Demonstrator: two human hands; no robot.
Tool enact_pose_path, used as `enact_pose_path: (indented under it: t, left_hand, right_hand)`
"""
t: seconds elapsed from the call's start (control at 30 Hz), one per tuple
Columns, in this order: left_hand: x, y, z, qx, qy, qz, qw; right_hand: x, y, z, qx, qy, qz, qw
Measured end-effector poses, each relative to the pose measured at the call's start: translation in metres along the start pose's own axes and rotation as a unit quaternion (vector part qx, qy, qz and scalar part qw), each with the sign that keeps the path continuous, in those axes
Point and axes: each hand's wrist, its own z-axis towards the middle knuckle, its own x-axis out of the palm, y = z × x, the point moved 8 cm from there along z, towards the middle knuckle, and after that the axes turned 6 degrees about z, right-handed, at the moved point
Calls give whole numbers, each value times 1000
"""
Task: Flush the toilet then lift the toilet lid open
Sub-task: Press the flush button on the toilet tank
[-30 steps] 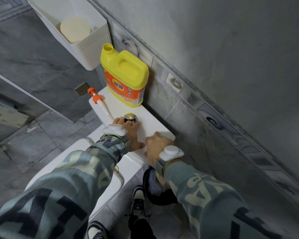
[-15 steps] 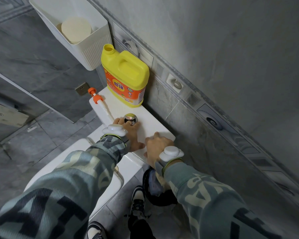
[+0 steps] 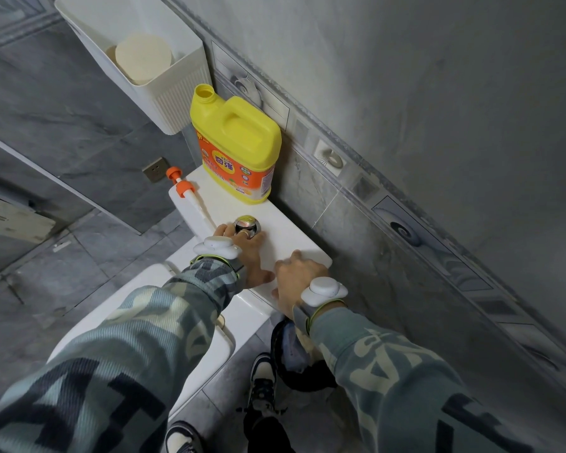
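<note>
A white toilet stands below me, its tank top (image 3: 285,237) against the wall. A round chrome flush button (image 3: 247,223) sits in the middle of the tank top. My left hand (image 3: 247,253) lies flat on the tank with its fingertips on the near edge of the button. My right hand (image 3: 296,276) rests on the tank's right near corner, fingers curled over the edge. The closed white toilet lid (image 3: 209,354) lies below, mostly hidden under my left sleeve.
A yellow detergent jug (image 3: 239,148) stands on the tank's far end, with an orange-capped white tube (image 3: 190,197) lying beside it. A white wall bin (image 3: 151,60) holding a paper roll hangs above. A dark waste bin (image 3: 294,361) and my shoes sit on the floor to the right.
</note>
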Motion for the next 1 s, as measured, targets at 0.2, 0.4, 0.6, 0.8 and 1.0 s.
enact_pose_path:
  t: [0.2, 0.4, 0.6, 0.8, 1.0]
  left_hand:
    - [-2, -1, -1, -4, 9, 5, 1000]
    - [-4, -4, -4, -5, -1, 4, 1000]
    - [-9, -3, -7, 12, 14, 34, 999]
    - [-27, 13, -44, 12, -111, -40, 993]
    - [31, 86, -110, -110, -133, -246, 954]
  right_hand:
    - [-1, 1, 1, 4, -2, -7, 1000]
    - [0, 0, 1, 4, -12, -7, 1000]
    - [1, 1, 3, 16, -2, 3, 1000]
    - [-11, 15, -1, 42, -35, 7, 998]
    - [-18, 102, -34, -89, -109, 36, 989]
